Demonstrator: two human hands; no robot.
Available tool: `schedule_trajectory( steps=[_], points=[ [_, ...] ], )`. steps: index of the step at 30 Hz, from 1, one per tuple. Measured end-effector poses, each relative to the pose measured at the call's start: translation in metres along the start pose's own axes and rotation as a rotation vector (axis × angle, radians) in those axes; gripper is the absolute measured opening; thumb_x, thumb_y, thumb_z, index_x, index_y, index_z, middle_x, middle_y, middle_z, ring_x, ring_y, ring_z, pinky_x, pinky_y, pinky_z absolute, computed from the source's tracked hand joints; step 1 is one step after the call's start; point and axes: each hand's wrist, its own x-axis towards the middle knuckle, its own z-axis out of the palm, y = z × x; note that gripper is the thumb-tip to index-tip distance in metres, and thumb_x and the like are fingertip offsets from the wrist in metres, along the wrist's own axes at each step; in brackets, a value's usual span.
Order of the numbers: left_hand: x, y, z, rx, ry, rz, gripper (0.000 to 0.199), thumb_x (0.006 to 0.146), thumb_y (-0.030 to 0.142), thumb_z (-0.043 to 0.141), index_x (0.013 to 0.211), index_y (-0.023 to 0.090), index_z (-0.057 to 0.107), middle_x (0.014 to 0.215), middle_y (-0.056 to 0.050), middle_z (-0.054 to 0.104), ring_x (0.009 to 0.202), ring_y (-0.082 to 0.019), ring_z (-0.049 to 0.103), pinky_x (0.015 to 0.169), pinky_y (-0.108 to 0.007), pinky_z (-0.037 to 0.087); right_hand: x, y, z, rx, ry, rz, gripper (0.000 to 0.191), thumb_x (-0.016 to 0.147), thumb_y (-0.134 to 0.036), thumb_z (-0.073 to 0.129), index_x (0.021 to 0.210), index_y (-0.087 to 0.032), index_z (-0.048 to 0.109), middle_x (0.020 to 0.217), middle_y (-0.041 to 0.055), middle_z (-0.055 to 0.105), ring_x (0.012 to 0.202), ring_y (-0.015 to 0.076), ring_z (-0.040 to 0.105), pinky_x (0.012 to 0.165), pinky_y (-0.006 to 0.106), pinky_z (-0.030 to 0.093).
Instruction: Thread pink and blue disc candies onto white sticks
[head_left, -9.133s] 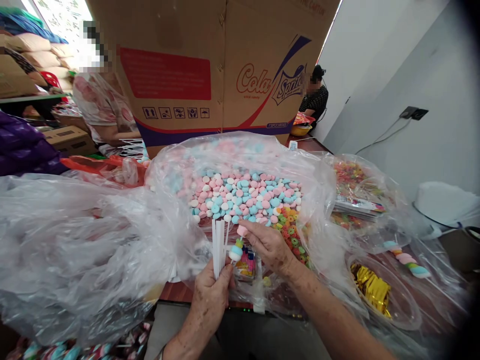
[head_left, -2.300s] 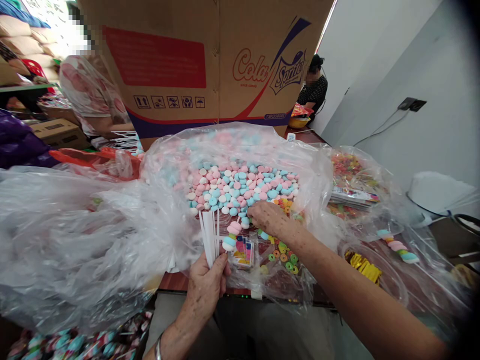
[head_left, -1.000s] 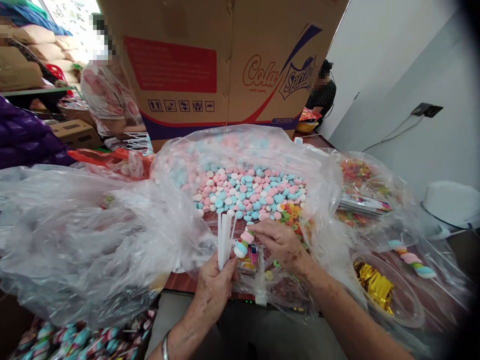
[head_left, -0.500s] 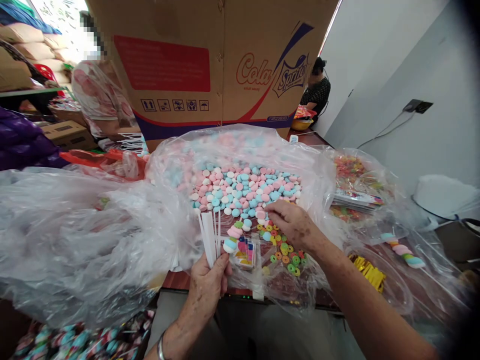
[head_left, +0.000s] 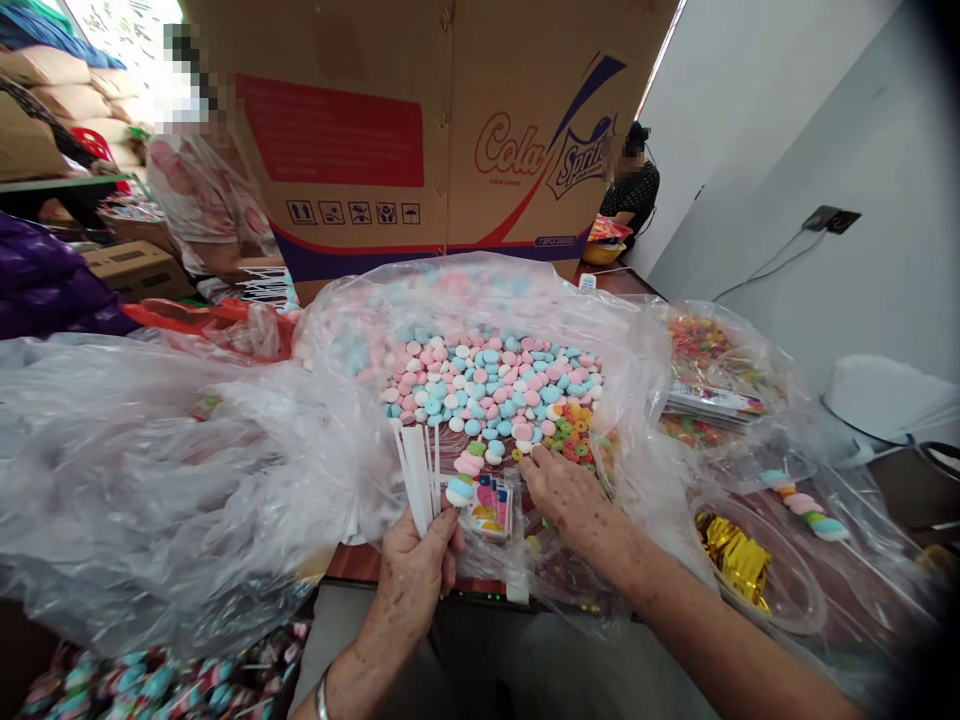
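My left hand (head_left: 420, 560) is closed around a bundle of white sticks (head_left: 416, 475), fanned upward. In the same grip, a skewer of marshmallow candies (head_left: 465, 475) leans to the right, with pink, green, white and blue pieces on it. My right hand (head_left: 566, 500) lies palm down over the gummy rings (head_left: 574, 435), its fingers stretched towards the pile's left edge. Its fingertips touch the candies there; the thumb is hidden. Just beyond both hands spreads a heap of pink, blue and white marshmallows (head_left: 487, 380) in a clear plastic bag (head_left: 637, 360).
Behind the heap stands a large cardboard box (head_left: 360, 220). A finished candy skewer (head_left: 806, 505) and gold twist ties (head_left: 735, 560) in a round tub lie right. Plastic sheeting (head_left: 187, 470) covers the left. Wrapped candies (head_left: 165, 685) fill a box below. Two people work beyond.
My right hand has moved down and towards me, from the marshmallow edge onto the gummy rings. The left hand keeps its hold on the sticks and skewer.
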Motion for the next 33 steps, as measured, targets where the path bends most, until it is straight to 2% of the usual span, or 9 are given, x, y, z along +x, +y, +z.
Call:
schedule_trajectory(
  steps=[4, 7, 11, 15, 20, 25, 27, 30, 33],
  points=[
    [-0.001, 0.002, 0.001, -0.003, -0.009, -0.003, 0.036, 0.070, 0.047, 0.070, 0.068, 0.016, 0.053, 0.051, 0.006, 0.056, 0.027, -0.003, 0.037, 0.027, -0.015, 0.025, -0.003, 0.000, 0.009, 0.060, 0.060, -0.041, 0.033, 0.076, 0.004, 0.052, 0.101, -0.014, 0.061, 0.109, 0.0150, 0.062, 0.104, 0.0299, 0.057, 0.081, 0.037, 0.048],
    [-0.001, 0.001, 0.000, -0.007, -0.006, -0.007, 0.035, 0.070, 0.047, 0.070, 0.070, 0.016, 0.053, 0.051, 0.007, 0.055, 0.026, -0.003, 0.037, 0.027, -0.014, 0.024, -0.001, 0.003, 0.016, 0.087, 0.109, -0.046, 0.041, 0.073, 0.006, 0.051, 0.107, -0.013, 0.059, 0.112, 0.0167, 0.062, 0.104, 0.0317, 0.055, 0.083, 0.040, 0.046],
    [0.000, 0.000, 0.000, 0.004, -0.008, -0.013, 0.036, 0.070, 0.048, 0.070, 0.069, 0.016, 0.053, 0.051, 0.007, 0.055, 0.026, -0.003, 0.037, 0.026, -0.014, 0.024, 0.007, 0.011, 0.012, 0.216, 0.145, -0.010, 0.028, 0.076, 0.001, 0.049, 0.096, -0.016, 0.059, 0.099, 0.0128, 0.063, 0.099, 0.0286, 0.054, 0.086, 0.039, 0.043],
    [0.000, 0.000, 0.000, 0.005, -0.016, -0.007, 0.035, 0.071, 0.047, 0.069, 0.074, 0.016, 0.054, 0.052, 0.007, 0.056, 0.027, -0.003, 0.037, 0.027, -0.015, 0.025, 0.019, 0.017, 0.001, 0.408, 0.180, 0.025, 0.021, 0.079, -0.005, 0.046, 0.092, -0.018, 0.056, 0.096, 0.0074, 0.058, 0.087, 0.0215, 0.051, 0.074, 0.031, 0.041],
    [0.000, 0.000, -0.001, 0.018, -0.018, 0.001, 0.034, 0.073, 0.046, 0.068, 0.072, 0.016, 0.052, 0.053, 0.007, 0.056, 0.027, -0.003, 0.036, 0.027, -0.014, 0.026, 0.034, 0.015, -0.002, 0.479, 0.144, -0.076, 0.018, 0.078, -0.005, 0.047, 0.083, -0.017, 0.059, 0.093, 0.0076, 0.056, 0.088, 0.0202, 0.051, 0.077, 0.030, 0.041],
    [0.000, -0.001, -0.001, 0.009, -0.018, -0.014, 0.034, 0.071, 0.046, 0.069, 0.073, 0.016, 0.053, 0.053, 0.007, 0.056, 0.027, -0.003, 0.037, 0.027, -0.015, 0.026, 0.049, 0.008, -0.003, 0.729, 0.211, -0.017, 0.022, 0.086, -0.011, 0.047, 0.103, -0.018, 0.061, 0.100, 0.0064, 0.063, 0.091, 0.0189, 0.056, 0.079, 0.029, 0.042],
    [0.000, 0.000, -0.001, 0.004, -0.012, -0.020, 0.034, 0.070, 0.046, 0.070, 0.074, 0.017, 0.053, 0.052, 0.007, 0.056, 0.027, -0.003, 0.037, 0.027, -0.015, 0.026, 0.054, 0.007, 0.000, 0.722, 0.208, -0.026, 0.022, 0.089, -0.013, 0.047, 0.106, -0.018, 0.061, 0.103, 0.0053, 0.064, 0.092, 0.0174, 0.058, 0.080, 0.028, 0.043],
    [-0.001, 0.001, 0.000, 0.005, -0.005, -0.019, 0.035, 0.070, 0.046, 0.070, 0.074, 0.017, 0.054, 0.052, 0.006, 0.056, 0.027, -0.004, 0.037, 0.027, -0.015, 0.025, 0.060, 0.009, 0.008, 0.594, 0.211, -0.042, 0.022, 0.088, -0.009, 0.048, 0.103, -0.018, 0.062, 0.103, 0.0060, 0.064, 0.095, 0.0180, 0.057, 0.082, 0.028, 0.043],
    [0.000, 0.002, 0.001, 0.005, 0.001, -0.015, 0.035, 0.070, 0.047, 0.070, 0.074, 0.016, 0.054, 0.052, 0.006, 0.056, 0.027, -0.004, 0.037, 0.027, -0.015, 0.024, 0.062, 0.015, 0.012, 0.530, 0.249, 0.035, 0.028, 0.087, -0.003, 0.044, 0.103, -0.016, 0.062, 0.101, 0.0108, 0.062, 0.096, 0.0216, 0.055, 0.085, 0.032, 0.042]
  ],
)
